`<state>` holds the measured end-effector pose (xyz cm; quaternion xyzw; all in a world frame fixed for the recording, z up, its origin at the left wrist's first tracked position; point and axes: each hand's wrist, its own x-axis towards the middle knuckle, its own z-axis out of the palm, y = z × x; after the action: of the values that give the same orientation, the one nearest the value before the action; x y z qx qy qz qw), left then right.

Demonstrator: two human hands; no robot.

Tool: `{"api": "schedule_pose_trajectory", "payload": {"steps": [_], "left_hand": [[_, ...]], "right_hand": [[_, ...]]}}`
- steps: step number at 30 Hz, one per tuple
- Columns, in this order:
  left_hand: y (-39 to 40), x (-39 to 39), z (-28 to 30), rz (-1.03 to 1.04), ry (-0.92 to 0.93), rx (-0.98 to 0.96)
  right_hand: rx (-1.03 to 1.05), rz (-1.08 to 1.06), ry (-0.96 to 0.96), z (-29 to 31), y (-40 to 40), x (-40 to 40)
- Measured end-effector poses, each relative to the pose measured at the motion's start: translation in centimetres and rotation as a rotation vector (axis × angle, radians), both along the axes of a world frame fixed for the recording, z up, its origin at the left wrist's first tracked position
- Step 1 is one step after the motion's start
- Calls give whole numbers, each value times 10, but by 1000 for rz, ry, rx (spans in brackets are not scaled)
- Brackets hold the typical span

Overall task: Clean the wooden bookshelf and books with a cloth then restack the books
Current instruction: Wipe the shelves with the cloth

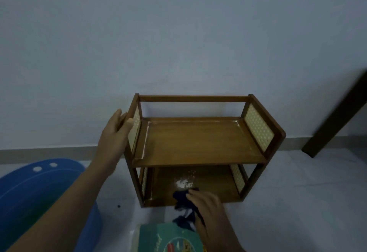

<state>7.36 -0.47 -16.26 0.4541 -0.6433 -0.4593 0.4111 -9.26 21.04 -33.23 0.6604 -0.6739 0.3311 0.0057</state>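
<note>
On the floor, against the wall, stands the small wooden bookshelf [200, 142] with two bare shelves. The left hand [115, 130] rests on its left side post, fingers mostly straight, grip relaxed. The right hand [208, 204] grasps a dark blue cloth [184, 202] at the front of the bottom shelf, just beside a white powdery spot [183, 183]. A green book [170, 239] lies near the shelf.

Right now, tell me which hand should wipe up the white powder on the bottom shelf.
The right hand: it already holds the dark cloth beside the white powder. The left hand is steadying the bookshelf.
</note>
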Motion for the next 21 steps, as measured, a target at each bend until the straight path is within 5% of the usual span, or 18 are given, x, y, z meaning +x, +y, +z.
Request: {"api": "schedule_pose_trajectory", "payload": {"steps": [4, 10, 13, 16, 21], "left_hand": [[29, 6, -60, 17, 130, -16], [36, -5, -129, 53, 51, -8], [34, -8, -142, 42, 115, 34], [26, -8, -160, 19, 155, 75], [29, -4, -188, 24, -12, 42]], "right_hand": [[403, -173, -190, -87, -26, -47], [398, -525, -129, -112, -79, -111], [656, -699, -112, -110, -93, -101], [889, -579, 6, -102, -120, -58], [868, -18, 73, -103, -166, 44]]}}
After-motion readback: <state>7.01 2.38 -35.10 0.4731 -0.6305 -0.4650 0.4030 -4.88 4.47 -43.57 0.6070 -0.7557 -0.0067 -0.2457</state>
